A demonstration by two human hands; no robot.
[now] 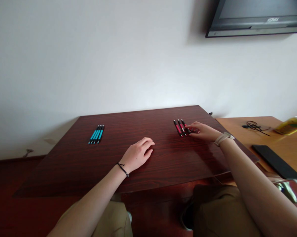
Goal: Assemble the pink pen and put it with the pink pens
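My left hand (138,154) rests on the dark red-brown table (109,177) near its middle, palm down. Its fingers are loosely stretched, with nothing in them. Towards the right side of the table, my right hand (203,131) has its thumb and fingers around a red and black pen (184,124), partly hidden by the fingers. Two more red pens with black ends, a left one (177,128) and a middle one (181,126), lie side by side just left of that hand. Several light blue pens (96,134) with black ends lie in a close row at the table's left.
A lower light wooden table (239,128) adjoins on the right, bearing a black cable (254,126), a dark flat slab (275,161) and a yellow can (290,125) on its side. Behind the tables rises a white wall (114,59). A television (257,19) hangs at upper right.
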